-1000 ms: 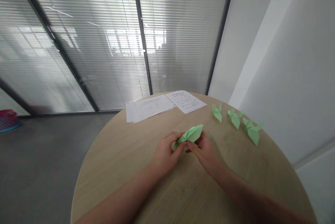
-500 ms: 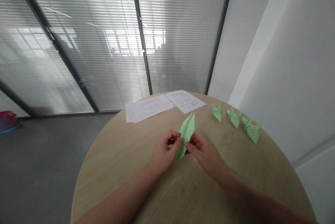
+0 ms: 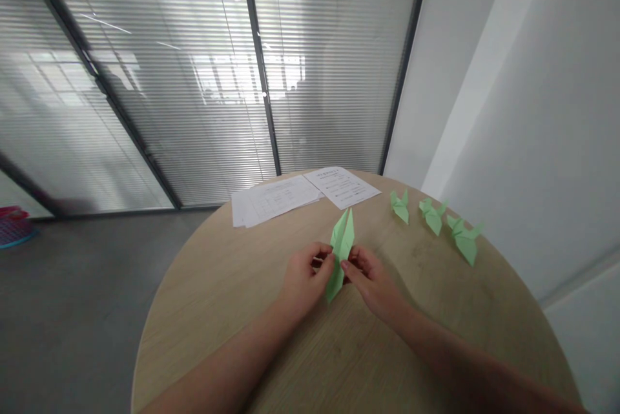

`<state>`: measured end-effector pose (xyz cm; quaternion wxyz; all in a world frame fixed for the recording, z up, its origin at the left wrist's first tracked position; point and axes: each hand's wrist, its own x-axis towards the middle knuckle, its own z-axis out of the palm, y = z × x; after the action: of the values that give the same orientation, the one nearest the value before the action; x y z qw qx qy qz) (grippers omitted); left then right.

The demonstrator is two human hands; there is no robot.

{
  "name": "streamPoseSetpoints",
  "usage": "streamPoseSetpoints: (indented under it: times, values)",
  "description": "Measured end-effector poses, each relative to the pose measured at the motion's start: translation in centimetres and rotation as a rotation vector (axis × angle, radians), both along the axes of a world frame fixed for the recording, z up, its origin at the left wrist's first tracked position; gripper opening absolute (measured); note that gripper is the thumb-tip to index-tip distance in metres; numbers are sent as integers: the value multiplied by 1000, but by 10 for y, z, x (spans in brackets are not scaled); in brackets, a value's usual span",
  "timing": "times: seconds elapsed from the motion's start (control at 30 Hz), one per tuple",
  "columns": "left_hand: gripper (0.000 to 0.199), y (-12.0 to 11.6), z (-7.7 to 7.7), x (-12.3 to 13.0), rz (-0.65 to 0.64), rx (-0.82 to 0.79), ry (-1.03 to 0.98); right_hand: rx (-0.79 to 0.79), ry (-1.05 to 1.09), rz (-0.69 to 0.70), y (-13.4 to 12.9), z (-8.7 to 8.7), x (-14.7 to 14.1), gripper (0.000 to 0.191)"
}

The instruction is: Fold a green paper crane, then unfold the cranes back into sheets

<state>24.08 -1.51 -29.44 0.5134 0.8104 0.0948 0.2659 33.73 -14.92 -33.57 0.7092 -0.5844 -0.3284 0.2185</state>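
Observation:
A long, narrow piece of folded green paper [image 3: 343, 239] is held between my two hands over the middle of the round table. It has a crease down its length, pointed ends, and a split at its far tip. My left hand [image 3: 309, 272] pinches its left edge, thumb on top and fingers curled behind. From the other side my right hand [image 3: 369, 277] grips the right edge, thumb pressed on the front face. Some fingertips of both hands are hidden behind the paper.
Three folded green paper cranes [image 3: 433, 217] stand in a row along the table's right side. Printed white sheets [image 3: 281, 197] lie near the far edge of the wooden table [image 3: 203, 310]. Glass panels with blinds rise behind. A pink and blue basket [image 3: 14, 227] sits on the floor at left.
The folded green paper has turned slightly, its far tip swinging left so that it stands more upright in view. Both hands keep their hold and have barely moved.

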Motion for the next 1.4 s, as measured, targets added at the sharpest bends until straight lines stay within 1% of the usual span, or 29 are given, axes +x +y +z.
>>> streamPoseSetpoints:
  times: [0.13,0.23,0.37,0.5,0.67,0.73,0.87,1.03,1.2,1.27,1.33,1.4]
  values:
    - [13,0,-2,2,7,-49,-15,41,24,-73,3,0,0,38]
    - [12,1,-7,5,26,-127,-39,58,65,-61,4,1,1,46]
    - [19,5,-13,9,20,-251,-66,32,88,-9,3,4,3,45]
    - [30,5,-11,9,-32,-369,-68,35,84,-22,1,7,4,45]
    - [27,4,-10,9,-64,-391,-64,31,83,-29,1,5,5,48]
    - [26,3,-11,10,-74,-396,-57,31,91,-10,0,5,4,46]
    - [30,3,-10,10,-96,-449,-32,42,98,44,-1,8,3,34]
    - [40,1,-6,9,-97,-547,-10,29,44,-4,0,6,4,25]
    - [45,5,-11,10,-112,-561,54,34,81,-10,3,3,6,25]
    - [45,7,-14,11,-109,-584,81,54,126,-23,4,4,7,29]
    - [44,9,-16,12,-108,-612,103,75,192,-38,4,5,9,42]
    - [41,10,-17,11,-104,-619,126,70,267,-18,3,5,10,53]
